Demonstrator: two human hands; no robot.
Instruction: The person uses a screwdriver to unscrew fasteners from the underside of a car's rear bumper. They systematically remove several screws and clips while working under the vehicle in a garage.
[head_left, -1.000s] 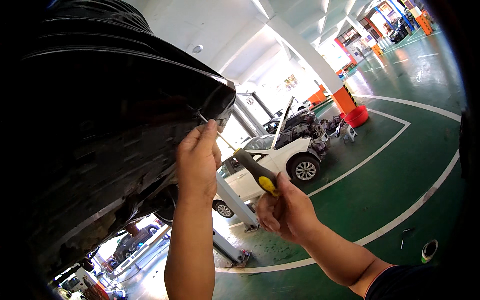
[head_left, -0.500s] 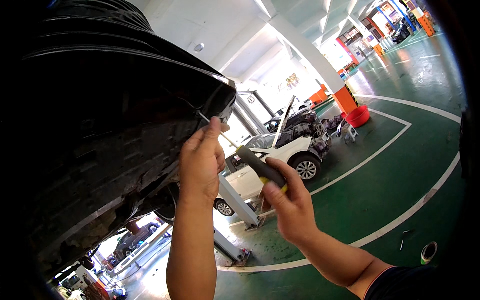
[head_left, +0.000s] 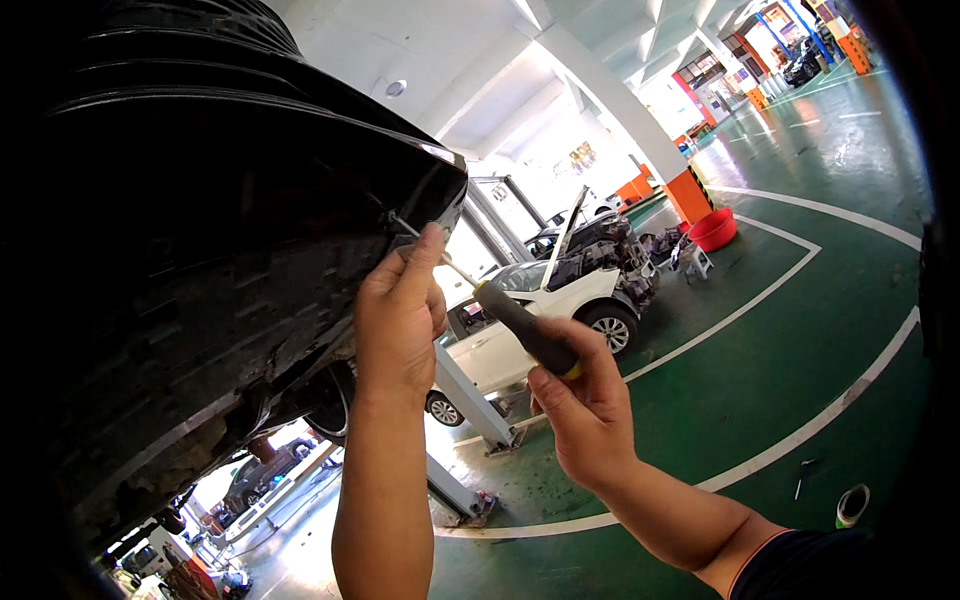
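A long screwdriver (head_left: 520, 322) with a dark grey and yellow handle slants up to the left. My right hand (head_left: 585, 400) is closed round the end of its handle. Higher up, my left hand (head_left: 402, 310) pinches the thin metal shaft between thumb and fingers. The tip of the shaft meets the dark underside of a raised black car (head_left: 240, 250), near the corner of its bumper. Shadow there hides what the tip touches.
Behind my hands stands a white car (head_left: 500, 350) with its front end stripped, beside grey lift posts (head_left: 470, 400). Farther off are a red tub (head_left: 713, 230) and an orange-based pillar (head_left: 688, 195). A small tool (head_left: 801, 478) and a can (head_left: 852, 506) rest on the green floor.
The fingers of my right hand have shifted and turned round the handle end. My left hand and the shaft stay at nearly the same place under the car.
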